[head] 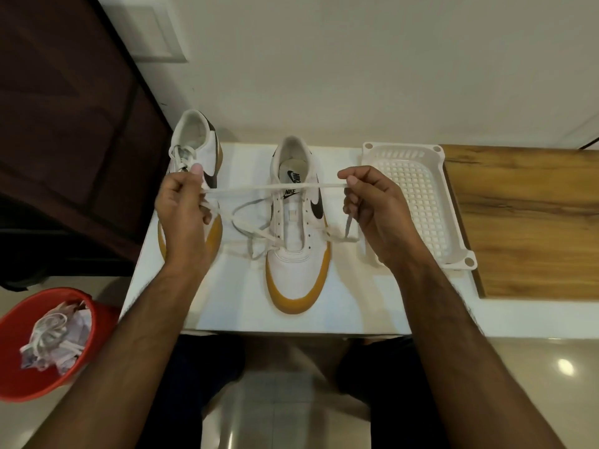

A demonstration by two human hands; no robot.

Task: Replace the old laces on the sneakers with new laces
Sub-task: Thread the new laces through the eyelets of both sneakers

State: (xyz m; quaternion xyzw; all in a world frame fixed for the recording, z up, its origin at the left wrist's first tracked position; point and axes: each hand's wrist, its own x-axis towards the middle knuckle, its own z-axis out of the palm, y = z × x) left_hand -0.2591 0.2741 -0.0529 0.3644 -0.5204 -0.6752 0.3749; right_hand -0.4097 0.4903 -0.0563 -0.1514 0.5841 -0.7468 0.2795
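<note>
Two white sneakers with tan soles stand on a white table (324,315). The middle sneaker (296,254) has a white lace (275,187) threaded through its lowest eyelets only. My left hand (184,212) and my right hand (369,205) each pinch that lace and hold a stretch of it taut and level above the shoe's tongue. Loose loops of the lace hang to the shoe's left and an end dangles at its right. The left sneaker (197,147) is laced near its collar and lies partly hidden behind my left hand.
A white perforated plastic tray (453,202) sits right of the shoes, beside a wooden board (525,222). On the floor at lower left, a red bucket (103,319) holds crumpled laces and paper. A dark cabinet (64,124) stands at left.
</note>
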